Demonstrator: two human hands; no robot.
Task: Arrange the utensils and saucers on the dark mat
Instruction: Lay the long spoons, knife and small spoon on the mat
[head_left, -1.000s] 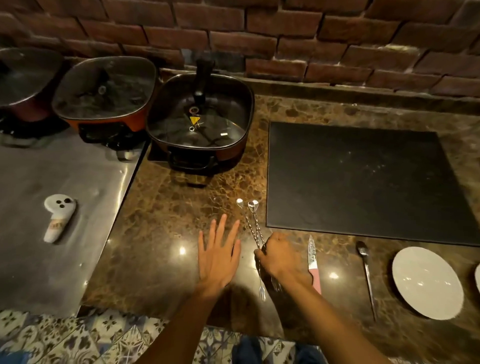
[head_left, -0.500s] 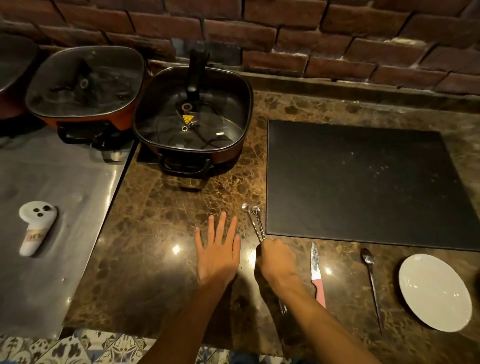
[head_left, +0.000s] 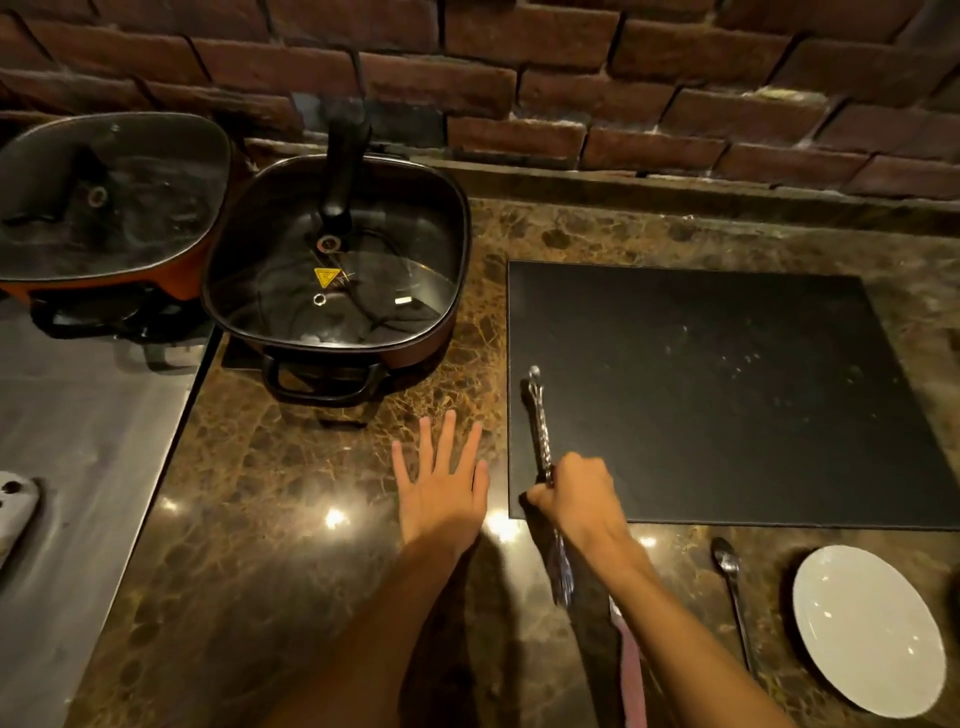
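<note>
While the fist grips: the right hand (head_left: 576, 501) is closed around two twisted-handle forks (head_left: 540, 431), held together as one bundle.
Forks, upper end: the handle tips lie over the left edge of the dark mat (head_left: 727, 395), pointing away from the person.
Forks, lower end: the tines stick out below the fist, above the marble counter (head_left: 291, 467); whether they touch it cannot be told.
Right fingers: curled tight on the fork handles, thumb side toward the mat's near left corner.
Left hand (head_left: 441, 488): flat on the counter, palm down, just left of the mat.
Left fingers: spread wide and straight, holding nothing.
Dark mat: lies flat on the counter at right, with a few pale specks on its surface.
Spoon (head_left: 731, 592): lies on the counter below the mat's near edge, bowl toward the mat.
Saucer (head_left: 867, 631): white, on the counter just right of the spoon, off the mat.
Knife (head_left: 631, 670): pink handle, partly hidden under the right forearm, on the counter near the front edge.
Cooking pots: one with a glass lid (head_left: 337, 270) stands left of the mat; a second (head_left: 109, 202) sits further left.
Back: a brick wall (head_left: 519, 83).
</note>
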